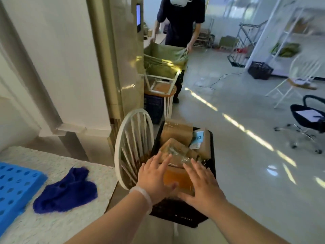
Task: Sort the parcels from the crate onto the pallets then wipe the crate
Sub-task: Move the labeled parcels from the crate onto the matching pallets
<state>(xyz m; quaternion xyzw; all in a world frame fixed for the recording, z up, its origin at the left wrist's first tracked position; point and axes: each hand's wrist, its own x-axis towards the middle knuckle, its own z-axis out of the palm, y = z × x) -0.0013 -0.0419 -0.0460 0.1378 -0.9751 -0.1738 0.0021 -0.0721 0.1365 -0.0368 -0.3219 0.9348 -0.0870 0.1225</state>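
both hands reach into the black plastic crate [212, 155] sitting on a white spindle-back chair [131, 147]. the left hand [154, 178] and right hand [202, 185] are spread flat with fingers wide, nothing gripped, hovering over the brown cardboard parcels [175, 136] wrapped in clear tape. off to the left, a dark blue cloth [66, 194] lies on the white textured table [52, 224] beside a light blue perforated plastic pallet [15, 187]. another person in dark clothes [181, 20] stands further back, holding a green sack [163, 59].
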